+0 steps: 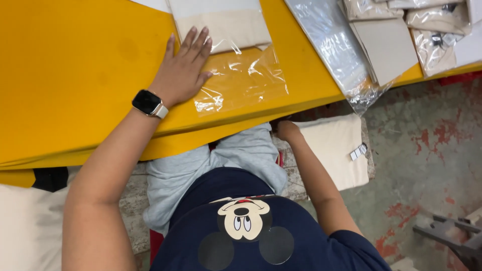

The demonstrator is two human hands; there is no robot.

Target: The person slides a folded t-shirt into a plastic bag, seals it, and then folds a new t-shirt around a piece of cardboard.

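My left hand, with a black watch on the wrist, lies flat with fingers spread on the yellow table. It presses the left edge of a clear plastic bag, whose far end holds a folded cream cloth. My right hand reaches down below the table's front edge, next to a stack of folded cream cloth at my right side. Its fingers are hidden under the table edge, so I cannot tell what they hold.
A pile of clear plastic bags and several bagged cream cloths lie on the table at the right. Grey cloth rests in my lap. A worn concrete floor with red patches lies to the right.
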